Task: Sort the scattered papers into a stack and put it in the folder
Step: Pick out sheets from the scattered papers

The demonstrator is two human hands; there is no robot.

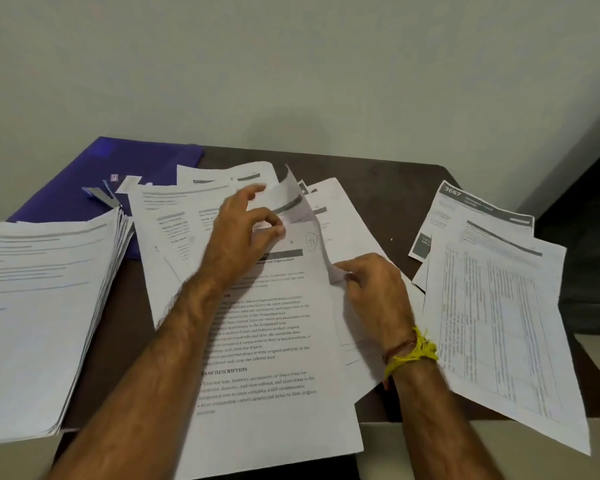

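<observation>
both hands' fingers pinch a lifted sheet (pixel 293 202), blurred; left hand (pixel 243 233) seemingly curled, right hand (pixel 371 285) half hidden.

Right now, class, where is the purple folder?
The purple folder lies at the table's far left corner, behind the thick paper stack, partly covered by loose sheets.

A thick stack of printed papers (pixel 42 306) sits at the left, edges roughly squared, overhanging the near edge of the worktop. Loose sheets (pixel 274 341) fan out messily across the middle, one sheet (pixel 297 206) curled up off the pile. More sheets (pixel 492 306), one a dense table, lie skewed at the right. The purple folder (pixel 84 188) lies flat at far left, partly under the papers.
</observation>
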